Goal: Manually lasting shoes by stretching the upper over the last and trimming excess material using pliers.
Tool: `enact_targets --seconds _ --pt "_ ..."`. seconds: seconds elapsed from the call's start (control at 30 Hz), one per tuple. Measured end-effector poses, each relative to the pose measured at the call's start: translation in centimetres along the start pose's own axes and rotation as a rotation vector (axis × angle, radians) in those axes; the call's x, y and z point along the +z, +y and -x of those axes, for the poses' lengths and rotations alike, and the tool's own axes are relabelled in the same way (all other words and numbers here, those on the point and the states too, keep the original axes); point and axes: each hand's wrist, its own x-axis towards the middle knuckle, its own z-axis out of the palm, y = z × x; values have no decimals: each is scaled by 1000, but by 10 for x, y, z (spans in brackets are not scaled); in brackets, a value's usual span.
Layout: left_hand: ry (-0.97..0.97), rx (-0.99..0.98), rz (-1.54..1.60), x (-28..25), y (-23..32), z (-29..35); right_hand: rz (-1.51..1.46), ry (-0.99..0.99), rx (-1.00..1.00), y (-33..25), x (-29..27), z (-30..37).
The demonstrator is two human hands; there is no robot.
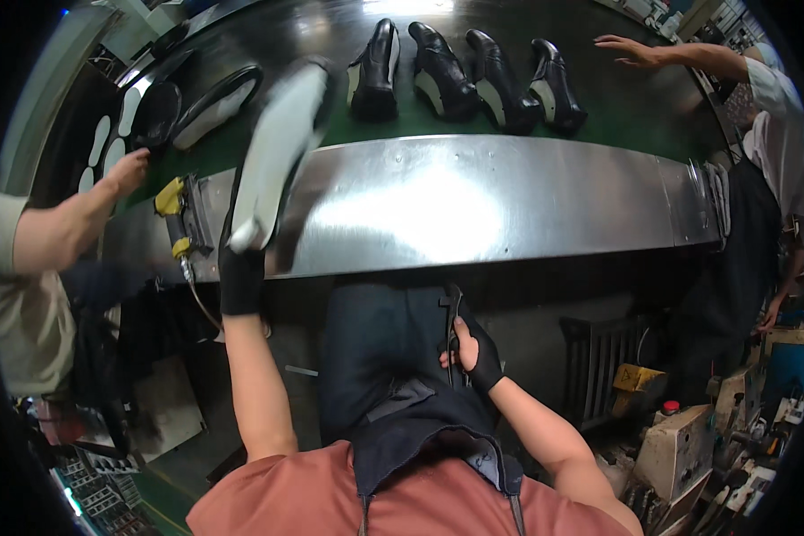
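A black shoe with a long pale underside (284, 134) is raised over the left part of the metal ledge, blurred by motion. My left hand (244, 268), in a black fingerless glove, grips it at its near end, with the thumb on the pale face. Down by my lap, my right hand (475, 353), gloved the same way, is closed around a dark metal hand tool like pincers (453, 313). The tool stands roughly upright, and its lower part is partly hidden by the fingers.
Several black shoes (439, 76) lie on the dark green belt (634, 125) beyond the shiny metal ledge (545, 192). A yellow tool with a hose (171, 204) sits at the ledge's left. Co-workers' arms reach in from the left (80, 214) and right (679, 55). Machinery (679, 447) stands lower right.
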Motion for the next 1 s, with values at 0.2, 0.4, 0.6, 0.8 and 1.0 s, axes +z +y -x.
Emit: enact_targets --seconds 0.2,0.4,0.6,0.8,1.0 --pt "-123 -97 719 -63 57 143 -127 -55 16 48 13 66" --pt "-507 285 388 -19 151 197 -179 -103 -136 48 16 162" --pt "-480 517 232 28 180 190 36 -217 -329 43 23 224" --pt "-539 271 881 76 157 187 -304 -271 -446 59 48 162" --pt "-420 284 815 66 151 196 -624 -684 -177 32 55 172"
